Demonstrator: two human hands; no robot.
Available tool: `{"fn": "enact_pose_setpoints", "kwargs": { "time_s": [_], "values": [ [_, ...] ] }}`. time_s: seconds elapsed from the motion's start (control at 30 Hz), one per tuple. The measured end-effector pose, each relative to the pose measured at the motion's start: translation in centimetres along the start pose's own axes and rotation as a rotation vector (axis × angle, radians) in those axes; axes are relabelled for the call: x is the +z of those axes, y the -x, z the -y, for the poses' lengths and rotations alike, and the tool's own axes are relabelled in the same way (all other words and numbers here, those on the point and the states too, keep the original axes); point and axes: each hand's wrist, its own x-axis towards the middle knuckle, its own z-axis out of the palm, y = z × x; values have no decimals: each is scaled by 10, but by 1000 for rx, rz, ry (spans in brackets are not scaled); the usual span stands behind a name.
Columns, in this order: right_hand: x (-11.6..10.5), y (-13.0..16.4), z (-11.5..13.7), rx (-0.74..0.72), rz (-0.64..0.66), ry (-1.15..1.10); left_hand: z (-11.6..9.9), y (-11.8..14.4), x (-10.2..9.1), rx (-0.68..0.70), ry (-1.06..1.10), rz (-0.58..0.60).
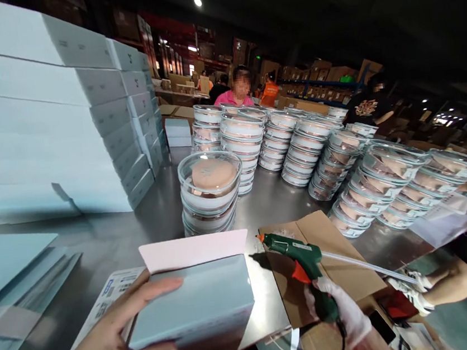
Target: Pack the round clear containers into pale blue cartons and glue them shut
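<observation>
My left hand (pixel 128 327) grips the left end of a pale blue carton (pixel 197 297), thumb in front and fingers over the top. One flap of the carton stands up along its far edge. In my gloved right hand (pixel 345 308) is a green hot glue gun (pixel 295 252) with an orange trigger, held by its handle. Its orange nozzle points left, and a long clear glue stick (pixel 366 266) sticks out of its back. Beneath the gun lies a flat piece of brown cardboard (pixel 307 228). A printed sheet (pixel 108 296) lies partly under my left hand.
Stacked clear round containers (pixel 212 188) stand just beyond the carton, with several more stacks (pixel 293 145) behind. Pale blue boxes (pixel 41 118) form a high wall at left; flat blue card (pixel 12 273) lies before it. Co-workers (pixel 236 93) are across the metal table (pixel 154 223) and at right.
</observation>
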Motion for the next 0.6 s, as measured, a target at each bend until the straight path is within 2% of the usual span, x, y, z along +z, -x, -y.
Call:
{"fn": "enact_pose_setpoints", "kwargs": {
  "time_s": [0.1, 0.17, 0.23, 0.37, 0.43, 0.53, 0.6],
  "values": [
    [8, 7, 0, -129, 66, -287, 4, -10, -2, 65, -75, -13],
    [22, 4, 7, -216, 140, -509, -2, -18, -2, 87, -61, -29],
    [39, -3, 24, -270, 214, -622, -14, -26, -1, 104, -16, -52],
    [58, -12, 64, -323, 295, -508, -38, -35, 1, 103, 45, -91],
    [54, -9, 72, -328, 245, -422, -48, -36, 2, 83, 62, -99],
    [42, 2, 63, -402, 101, -209, -65, -37, 4, 58, 71, -107],
    [37, 11, 50, -472, 58, -108, -77, -38, 6, 28, 35, -112]
  ]
}}
